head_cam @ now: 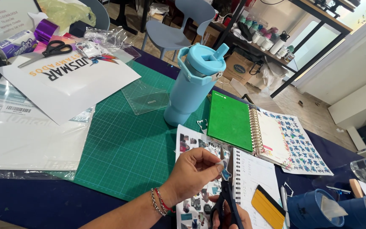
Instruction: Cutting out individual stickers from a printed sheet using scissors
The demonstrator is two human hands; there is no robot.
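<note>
head view: looks down on a worktable under a dark blue cloth (30, 203), with a green cutting mat (128, 144) across its middle.
left hand: the left hand (193, 169) hangs over the near edge of the mat, thumb and forefinger pressed together on a small blue cut-out (225, 173).
right hand: the right hand (229, 218) sits at the near edge of the table, mostly out of frame, fingers closed through the handles of black scissors (225, 191); the blades point up at the cut-out.
cut-out: held in the air just above the sticker sheet (195, 148), touching the scissor blades.
sticker sheet: lies flat under both hands, overlapping the mat's right edge.
tumbler: a light blue lidded tumbler (193, 85) stands upright at the far side of the mat.
notebooks: a green spiral notebook (229, 118) lies right of the tumbler, on an open planner (293, 144) with blue figures.
near right corner: a yellow squeegee (267, 208) and rolls of blue tape (314, 210).
far left corner: a white printed sheet (70, 82), and a second pair of scissors (47, 50) beside it.
</note>
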